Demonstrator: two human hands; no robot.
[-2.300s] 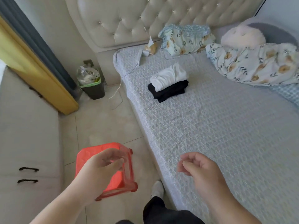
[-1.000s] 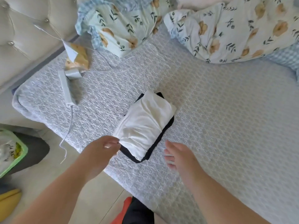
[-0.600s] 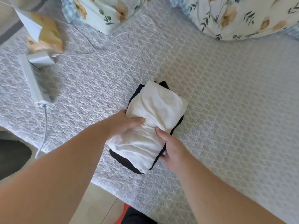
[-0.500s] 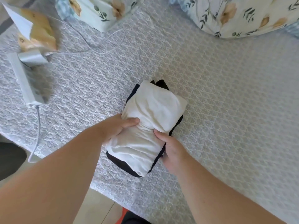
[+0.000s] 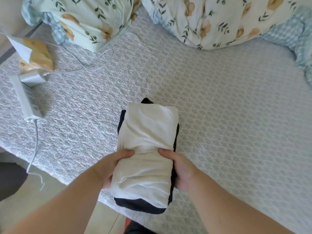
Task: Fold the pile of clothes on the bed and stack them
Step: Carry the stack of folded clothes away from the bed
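Stack of folded clothes clamped between left hand and right hand; each grip closed on one side.

Two bare forearms enter from the lower corners of the frame, with no sleeves, watch, rings or bands showing on either. The left hand and right hand are ungloved, with short, plain nails. At the bottom centre, a small patch of dark clothing shows.
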